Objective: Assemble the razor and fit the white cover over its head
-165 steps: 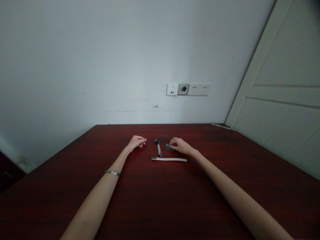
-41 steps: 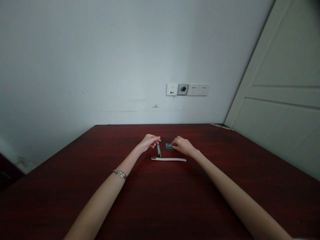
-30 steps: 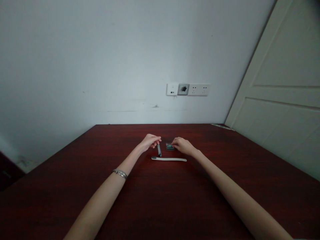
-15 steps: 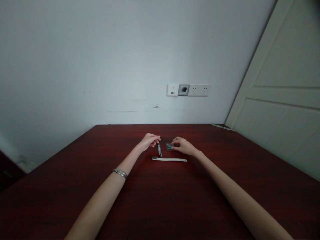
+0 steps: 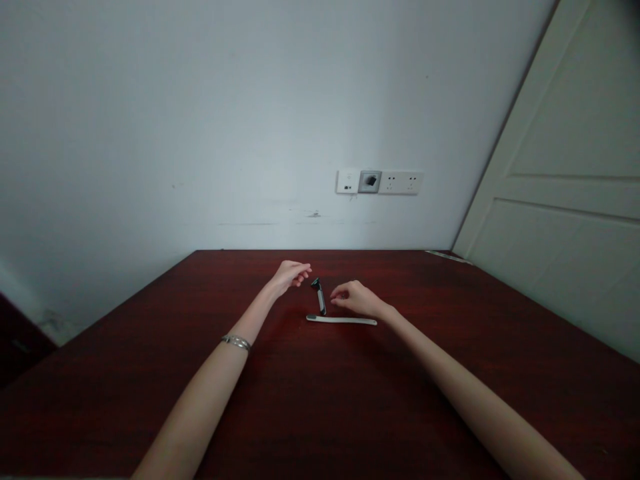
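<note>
A razor (image 5: 321,300) with a dark head and a grey-and-black handle lies on the dark red table, its head pointing away from me. My left hand (image 5: 291,275) hovers left of the razor's head, fingers partly spread and nothing visible in them. To the razor's right is my right hand (image 5: 356,298), its fingers curled inward; whatever they may hold is hidden. Crosswise just below the razor's handle rests a slim white toothbrush-like stick (image 5: 345,321) with a dark grey left end.
Behind the table (image 5: 320,413) stands a white wall (image 5: 250,133) with a row of sockets (image 5: 380,182). A pale panelled door (image 5: 565,200) rises along the right side. A thin light strip (image 5: 447,257) lies at the far right table edge.
My left hand has let go of the razor and moved left and away, leaving its head uncovered. My right hand has shifted slightly left; the clear packet at its fingertips no longer shows.
</note>
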`<state>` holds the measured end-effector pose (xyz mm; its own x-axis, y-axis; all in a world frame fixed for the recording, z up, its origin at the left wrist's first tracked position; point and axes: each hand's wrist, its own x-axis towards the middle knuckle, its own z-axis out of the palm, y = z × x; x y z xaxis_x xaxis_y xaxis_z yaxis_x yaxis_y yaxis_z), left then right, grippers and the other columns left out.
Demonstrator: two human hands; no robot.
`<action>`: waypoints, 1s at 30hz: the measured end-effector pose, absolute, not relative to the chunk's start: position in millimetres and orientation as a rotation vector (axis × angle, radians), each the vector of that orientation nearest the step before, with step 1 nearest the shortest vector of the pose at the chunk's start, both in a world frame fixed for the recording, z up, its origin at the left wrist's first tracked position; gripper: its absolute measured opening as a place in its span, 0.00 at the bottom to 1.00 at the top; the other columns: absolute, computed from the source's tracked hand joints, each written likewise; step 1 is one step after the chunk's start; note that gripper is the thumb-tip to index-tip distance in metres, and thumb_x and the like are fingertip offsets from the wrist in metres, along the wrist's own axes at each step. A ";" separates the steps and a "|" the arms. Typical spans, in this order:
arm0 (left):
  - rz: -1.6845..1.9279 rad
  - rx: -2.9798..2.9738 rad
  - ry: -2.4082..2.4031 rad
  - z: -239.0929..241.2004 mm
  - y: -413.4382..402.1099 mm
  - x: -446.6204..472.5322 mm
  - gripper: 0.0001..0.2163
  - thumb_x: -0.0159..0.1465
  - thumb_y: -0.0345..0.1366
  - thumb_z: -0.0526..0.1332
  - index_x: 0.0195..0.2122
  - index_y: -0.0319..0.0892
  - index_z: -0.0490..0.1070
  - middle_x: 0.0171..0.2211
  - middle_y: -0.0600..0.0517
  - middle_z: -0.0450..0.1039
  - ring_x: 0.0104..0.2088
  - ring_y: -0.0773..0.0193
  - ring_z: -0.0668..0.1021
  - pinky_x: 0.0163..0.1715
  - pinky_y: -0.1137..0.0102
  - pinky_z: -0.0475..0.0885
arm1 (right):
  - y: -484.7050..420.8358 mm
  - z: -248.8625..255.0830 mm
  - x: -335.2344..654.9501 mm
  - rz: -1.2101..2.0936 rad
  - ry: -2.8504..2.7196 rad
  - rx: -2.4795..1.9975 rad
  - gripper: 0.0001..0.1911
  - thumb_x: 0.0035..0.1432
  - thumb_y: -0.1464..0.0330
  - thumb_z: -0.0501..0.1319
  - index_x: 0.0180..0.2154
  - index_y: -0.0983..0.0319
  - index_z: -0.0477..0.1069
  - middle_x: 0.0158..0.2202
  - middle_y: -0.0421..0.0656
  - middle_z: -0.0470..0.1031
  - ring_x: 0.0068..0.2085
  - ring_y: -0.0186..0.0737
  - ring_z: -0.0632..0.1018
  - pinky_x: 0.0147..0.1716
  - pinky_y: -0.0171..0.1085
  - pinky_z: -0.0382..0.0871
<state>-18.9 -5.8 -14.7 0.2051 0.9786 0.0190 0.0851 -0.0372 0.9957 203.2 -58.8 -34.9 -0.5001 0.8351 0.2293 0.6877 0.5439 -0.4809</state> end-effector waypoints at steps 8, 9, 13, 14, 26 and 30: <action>1.072 1.351 1.090 -9.5 -7.4 -22.1 0.12 0.52 0.38 0.64 0.27 0.32 0.72 0.19 0.52 0.67 0.16 0.76 0.64 0.14 0.77 0.55 | -68.3 -29.6 202.7 0.644 -2.570 -1.264 0.16 0.44 0.57 0.64 0.34 0.60 0.77 0.31 0.40 0.77 0.31 0.36 0.75 0.28 0.31 0.63; 1.070 1.350 1.089 -9.9 -7.1 -22.1 0.12 0.52 0.38 0.64 0.27 0.32 0.72 0.19 0.52 0.67 0.16 0.76 0.64 0.14 0.77 0.55 | -69.0 -30.2 202.4 0.620 -2.578 -1.275 0.17 0.43 0.57 0.64 0.34 0.60 0.77 0.31 0.40 0.77 0.31 0.36 0.75 0.29 0.31 0.63; 1.056 1.349 1.092 -12.6 -4.5 -22.7 0.12 0.51 0.39 0.65 0.27 0.32 0.72 0.20 0.52 0.68 0.16 0.76 0.65 0.15 0.77 0.55 | -71.8 -30.2 200.8 0.589 -2.598 -1.318 0.16 0.42 0.58 0.65 0.33 0.60 0.76 0.32 0.40 0.77 0.32 0.36 0.75 0.29 0.31 0.62; 1.054 1.349 1.093 -13.3 -3.8 -22.9 0.12 0.51 0.39 0.65 0.27 0.32 0.72 0.20 0.52 0.68 0.16 0.76 0.65 0.15 0.77 0.56 | -72.4 -29.6 200.6 0.589 -2.595 -1.336 0.16 0.42 0.58 0.65 0.33 0.59 0.76 0.32 0.40 0.77 0.32 0.36 0.75 0.28 0.30 0.62; 1.054 1.372 1.125 -18.6 2.1 -23.5 0.13 0.51 0.41 0.65 0.27 0.33 0.73 0.20 0.52 0.68 0.16 0.75 0.65 0.14 0.77 0.56 | -69.8 -35.2 199.8 0.635 -2.612 -1.263 0.09 0.45 0.65 0.63 0.30 0.61 0.76 0.28 0.40 0.76 0.29 0.34 0.74 0.25 0.29 0.61; 1.060 1.375 1.118 -19.2 2.5 -24.4 0.13 0.50 0.41 0.65 0.28 0.32 0.73 0.20 0.51 0.68 0.16 0.75 0.65 0.14 0.77 0.56 | -67.9 -39.0 199.6 0.653 -2.607 -1.210 0.09 0.45 0.66 0.62 0.30 0.62 0.76 0.27 0.40 0.76 0.29 0.34 0.74 0.26 0.29 0.62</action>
